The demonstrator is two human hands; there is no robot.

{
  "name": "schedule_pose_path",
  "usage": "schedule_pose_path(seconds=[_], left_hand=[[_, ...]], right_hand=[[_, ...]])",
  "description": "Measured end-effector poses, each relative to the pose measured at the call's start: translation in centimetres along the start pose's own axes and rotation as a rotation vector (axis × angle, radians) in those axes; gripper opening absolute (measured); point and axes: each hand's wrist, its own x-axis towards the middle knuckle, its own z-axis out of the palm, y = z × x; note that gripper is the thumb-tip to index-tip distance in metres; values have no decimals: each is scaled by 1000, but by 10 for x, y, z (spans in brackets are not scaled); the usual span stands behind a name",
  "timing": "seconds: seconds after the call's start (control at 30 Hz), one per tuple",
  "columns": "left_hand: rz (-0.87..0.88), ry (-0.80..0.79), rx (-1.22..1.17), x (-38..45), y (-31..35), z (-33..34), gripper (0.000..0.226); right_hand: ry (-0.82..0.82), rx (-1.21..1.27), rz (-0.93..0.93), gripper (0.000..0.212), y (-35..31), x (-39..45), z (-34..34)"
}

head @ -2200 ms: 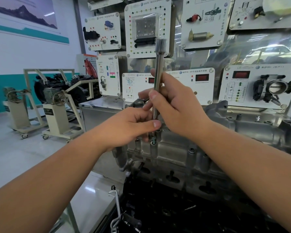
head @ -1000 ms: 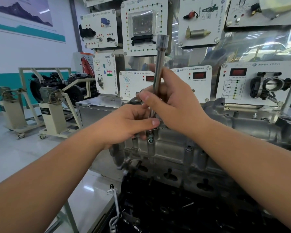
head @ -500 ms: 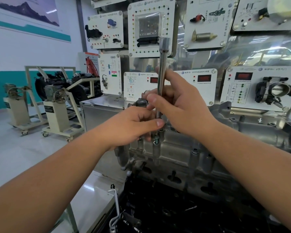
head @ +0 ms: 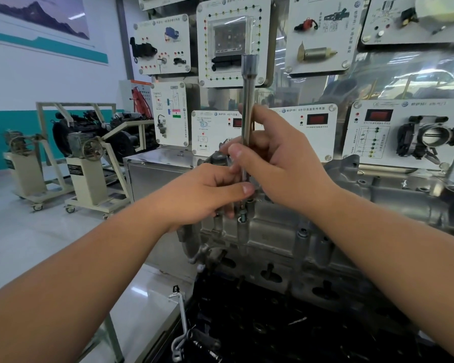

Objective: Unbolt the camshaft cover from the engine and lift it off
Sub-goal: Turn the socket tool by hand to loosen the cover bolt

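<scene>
My right hand [head: 281, 163] curls round the upright socket extension [head: 247, 106]; my left hand [head: 202, 195], at its 8 o'clock, pinches the bar's foot. The camshaft cover [head: 270, 231] sits bolted directly beneath, at 6 o'clock.

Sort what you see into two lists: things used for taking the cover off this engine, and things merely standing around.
In use: long metal socket tool; right hand and left hand holding it; bolt; engine cover.

Standing around: wall display boards; engines on stands; metal cabinet.
</scene>
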Motion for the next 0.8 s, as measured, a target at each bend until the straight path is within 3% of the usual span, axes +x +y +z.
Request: schedule_pose_path(seconds=[0.07,0.17,0.3,0.63,0.8], left_hand=[[10,32,-24,1,0,2,42],[-2,53,-50,3,1,6,63],[-19,-18,-55,0,1,2,42],[21,23,-87,2,1,5,45],[3,-31,-87,-1,0,0,27]], right_hand=[[30,-49,-24,22,0,1,-1],[31,-53,-25,22,-1,1,-2],[5,-19,3,25,0,0,0],[59,-35,-39,36,-1,1,-2],[-50,31,-9,35,1,3,-1]])
